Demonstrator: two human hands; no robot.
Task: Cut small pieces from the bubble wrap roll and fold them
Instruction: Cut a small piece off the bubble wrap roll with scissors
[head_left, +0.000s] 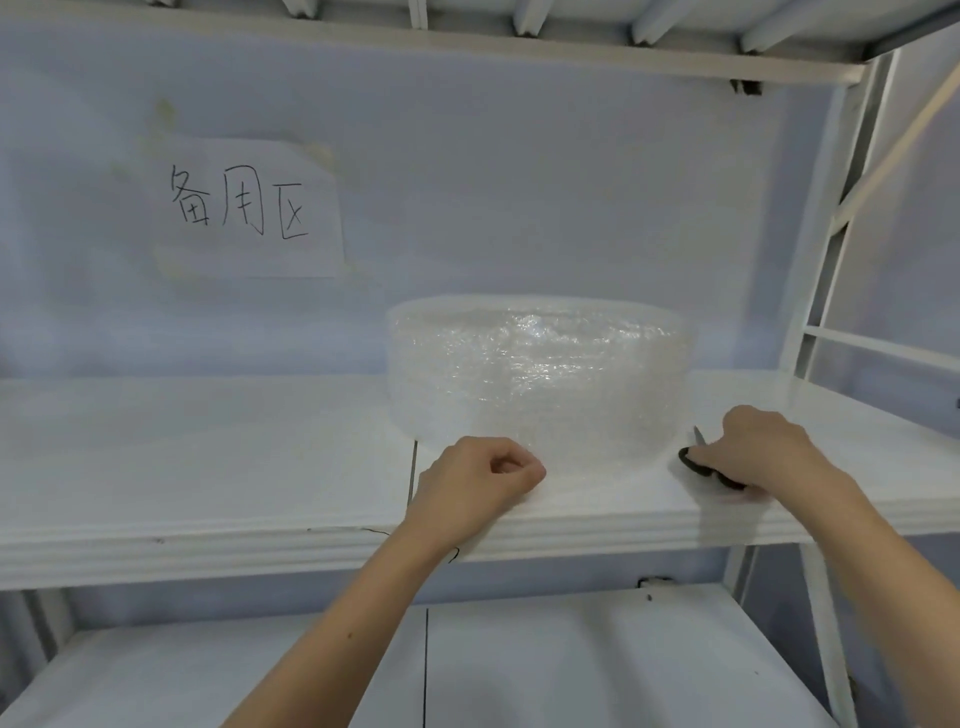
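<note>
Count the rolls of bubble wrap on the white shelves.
1. A clear, squat bubble wrap roll stands on the middle white shelf, behind the left hand and beside the right hand gripping black-handled scissors. None visible elsewhere.

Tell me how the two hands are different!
The left hand is curled into a fist at the loose edge of the bubble wrap roll; the right hand grips black-handled scissors. The left hand sits in front of the roll, the right hand beside it. Both rest on the white shelf.
</note>
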